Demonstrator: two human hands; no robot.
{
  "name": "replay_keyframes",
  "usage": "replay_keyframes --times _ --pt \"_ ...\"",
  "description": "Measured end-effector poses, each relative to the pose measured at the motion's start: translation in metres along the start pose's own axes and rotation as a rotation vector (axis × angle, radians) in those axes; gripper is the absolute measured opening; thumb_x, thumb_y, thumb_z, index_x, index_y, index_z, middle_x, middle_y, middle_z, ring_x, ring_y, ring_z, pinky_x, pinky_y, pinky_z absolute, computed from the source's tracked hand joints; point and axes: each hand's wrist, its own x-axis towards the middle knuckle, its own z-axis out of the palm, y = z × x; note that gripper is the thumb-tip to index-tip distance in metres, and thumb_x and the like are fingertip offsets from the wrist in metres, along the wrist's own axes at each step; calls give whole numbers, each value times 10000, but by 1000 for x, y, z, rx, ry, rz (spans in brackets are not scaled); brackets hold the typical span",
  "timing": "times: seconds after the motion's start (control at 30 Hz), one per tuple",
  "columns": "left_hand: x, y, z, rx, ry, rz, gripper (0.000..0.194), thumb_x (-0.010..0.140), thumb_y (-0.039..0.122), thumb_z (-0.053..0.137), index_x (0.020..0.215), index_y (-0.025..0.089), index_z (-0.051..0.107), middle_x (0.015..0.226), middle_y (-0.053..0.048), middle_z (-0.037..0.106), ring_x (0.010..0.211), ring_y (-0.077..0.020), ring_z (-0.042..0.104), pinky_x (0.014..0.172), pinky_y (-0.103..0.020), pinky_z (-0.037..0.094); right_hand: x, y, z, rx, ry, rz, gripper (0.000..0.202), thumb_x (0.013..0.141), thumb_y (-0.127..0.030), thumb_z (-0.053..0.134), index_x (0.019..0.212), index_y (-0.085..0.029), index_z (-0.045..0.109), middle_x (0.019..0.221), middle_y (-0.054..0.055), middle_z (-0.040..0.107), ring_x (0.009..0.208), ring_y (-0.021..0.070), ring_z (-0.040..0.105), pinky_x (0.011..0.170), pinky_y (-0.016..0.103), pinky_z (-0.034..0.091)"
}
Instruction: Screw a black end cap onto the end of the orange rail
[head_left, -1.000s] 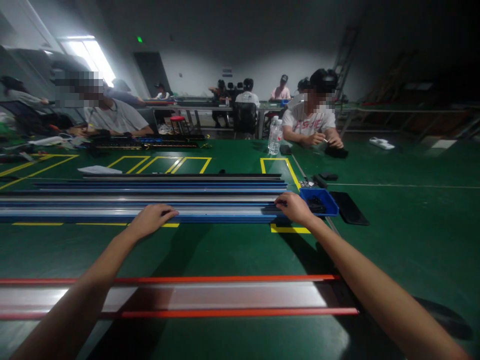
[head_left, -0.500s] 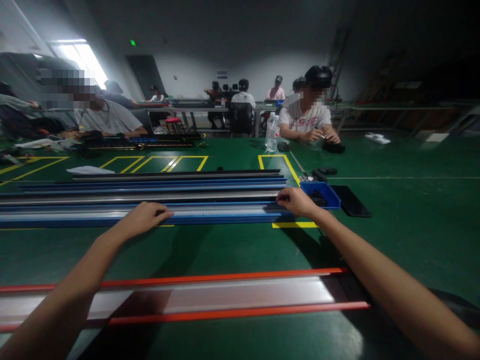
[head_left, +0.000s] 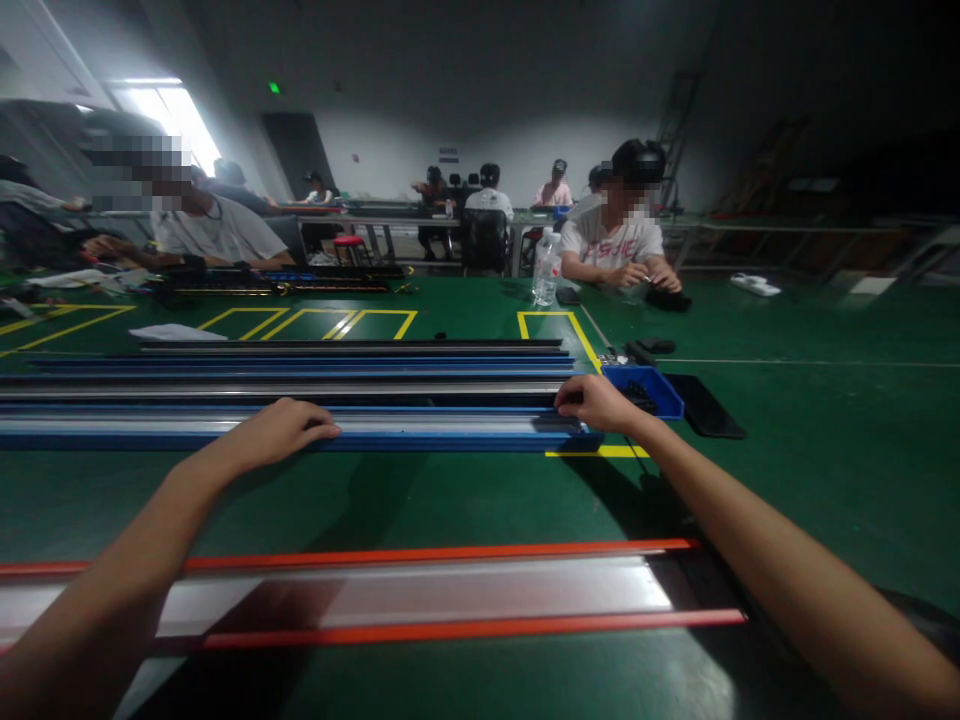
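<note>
My left hand (head_left: 285, 432) rests over the nearest blue-edged profile (head_left: 450, 424), its fingers curled at the near edge. At that profile's right end is my right hand (head_left: 596, 403), thumb and fingers pinched together by the far edge; whatever lies between the fingertips is too small to make out. Behind, a black and silver profile (head_left: 465, 386) and several more long profiles lie parallel. Closest to me, under my forearms, a silver profile with red edges (head_left: 480, 590) lies across the green table.
Right of my right hand are a blue bin (head_left: 667, 400) with dark parts and a black flat object (head_left: 705, 405). A plastic bottle (head_left: 546, 268) stands farther back. Across the table sit two people, one (head_left: 611, 240) handling something small.
The nearest blue-edged profile's right end now shows farther right, just below my right hand. My left hand has shifted slightly left. The person at the left has moved a hand.
</note>
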Motion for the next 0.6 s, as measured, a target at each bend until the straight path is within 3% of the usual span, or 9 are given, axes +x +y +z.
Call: replay_keyframes --times 0.3,0.6 --pt "-1 0 -2 64 -80 5 457 924 568 512 914 220 807 931 -79 812 893 -291 724 863 -373 507 -2 1 -3 2 -62 -21 145 793 -120 720 874 -188 820 812 45 786 756 206 694 704 298 504" --pt "-1 1 -3 77 -94 15 408 925 502 515 912 204 793 933 -72 801 898 -278 708 865 -368 482 -3 -4 -6 21 -102 -30 139 775 -134 709 866 -176 805 789 44 764 742 203 671 686 298 484"
